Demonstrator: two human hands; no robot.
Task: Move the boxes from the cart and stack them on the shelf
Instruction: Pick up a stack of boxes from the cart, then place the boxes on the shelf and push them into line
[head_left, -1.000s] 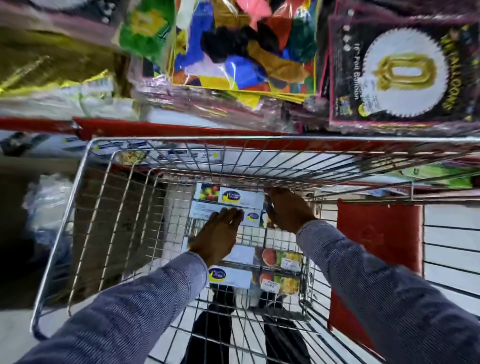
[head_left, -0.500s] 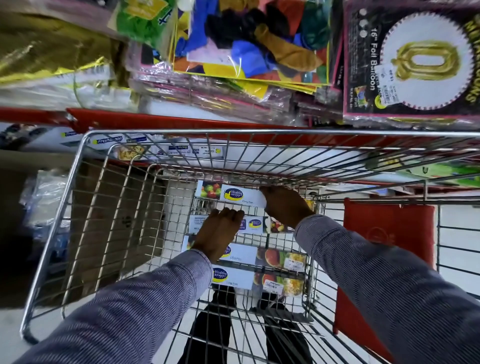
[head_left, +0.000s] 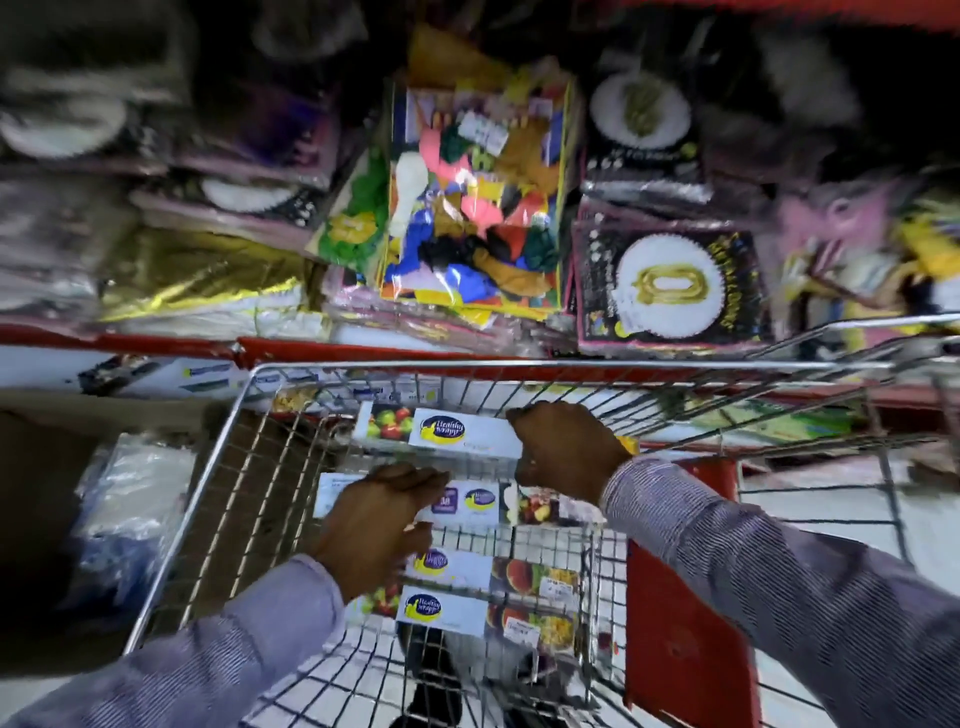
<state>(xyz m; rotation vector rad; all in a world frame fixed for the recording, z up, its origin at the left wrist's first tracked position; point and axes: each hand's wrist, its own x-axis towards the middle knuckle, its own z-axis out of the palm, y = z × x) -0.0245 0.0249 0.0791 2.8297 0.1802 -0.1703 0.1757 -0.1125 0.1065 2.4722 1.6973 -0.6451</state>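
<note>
Several long white "Healthy Wrappy" boxes with fruit pictures lie inside a wire cart. My right hand grips the right end of the top box, which is raised close to the cart's far rim. My left hand lies over the left half of a second box, fingers across its top and thumb at its near edge. Two more boxes lie below, nearer to me. The shelf's red edge runs just beyond the cart.
Bags of coloured balloons and black foil-balloon packs crowd the shelf above the red edge. Right of the cart stands a red panel. A clear plastic bundle and a brown carton sit on the left.
My right hand has lifted the top box up toward the cart's far rim. The left hand stays on the second box. My view has tilted up, showing more shelf.
</note>
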